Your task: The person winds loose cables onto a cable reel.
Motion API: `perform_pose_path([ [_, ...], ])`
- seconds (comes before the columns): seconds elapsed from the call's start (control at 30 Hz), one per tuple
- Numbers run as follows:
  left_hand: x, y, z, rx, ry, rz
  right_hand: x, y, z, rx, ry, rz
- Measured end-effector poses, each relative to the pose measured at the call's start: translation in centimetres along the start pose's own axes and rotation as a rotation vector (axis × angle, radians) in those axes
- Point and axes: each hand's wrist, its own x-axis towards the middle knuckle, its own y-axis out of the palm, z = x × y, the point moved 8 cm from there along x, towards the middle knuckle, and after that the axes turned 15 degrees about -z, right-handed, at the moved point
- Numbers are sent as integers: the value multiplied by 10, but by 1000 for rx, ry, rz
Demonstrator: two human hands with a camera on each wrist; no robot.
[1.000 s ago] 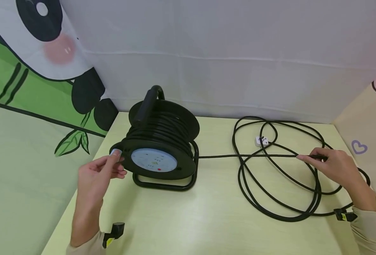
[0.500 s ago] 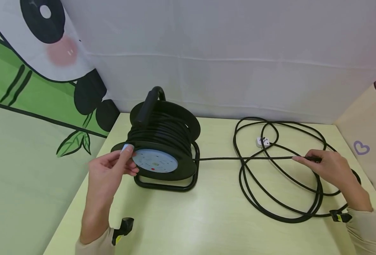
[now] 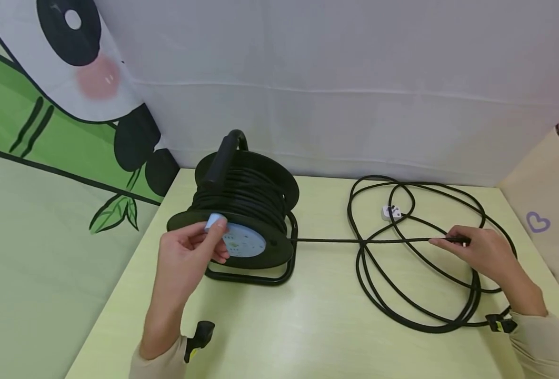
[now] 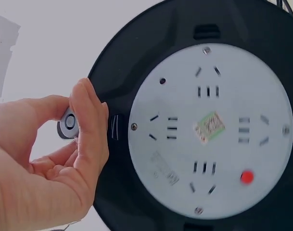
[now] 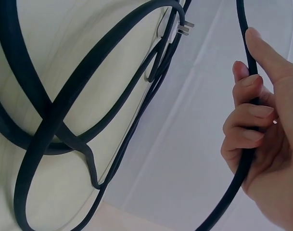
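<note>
A black cable reel (image 3: pixel 275 258) stands on its tube frame at the table's left, with wound cable on its drum. The thumb and fingers of my left hand (image 3: pixel 185 258) pinch the light-blue crank knob (image 3: pixel 215 217) at the front flange. That hand partly hides the pale socket panel (image 3: pixel 251 242) in the head view; the left wrist view shows the panel's slots and red button (image 4: pixel 247 177). From the reel, a taut black cable (image 3: pixel 327 240) runs right into my right hand (image 3: pixel 490 252). In the right wrist view, its fingers curl round the cable (image 5: pixel 237 175).
Loose loops of cable (image 3: pixel 414 326) lie on the right of the table (image 3: pixel 317 326). A white plug (image 3: pixel 391 212) rests among them near the back. Behind stands a grey cloth wall (image 3: pixel 308 105), and a printed curtain (image 3: pixel 71 221) hangs on the left.
My left hand has moved right with the crank knob, from the flange's left edge to over the socket panel; the panel has turned. My right hand has shifted slightly left with the cable.
</note>
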Motion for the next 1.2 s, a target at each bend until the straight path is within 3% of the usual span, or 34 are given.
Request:
perform_pose_path([
  [0.2,-8,18,-2,-33,16,74,-2,2,3,19,30,14],
  [0.43,-17,38,-1,-74,37,132,-1,7,15,68,-5,13],
  [0.7,-25,52,5,-111,-20,148,-1,6,24,81,-33,-1],
  [0.9,-33,68,18,-119,-81,193,-3,8,27,118,-41,-16],
  [1.2,-50,96,53,-118,-164,275,-4,13,44,176,-104,-28],
])
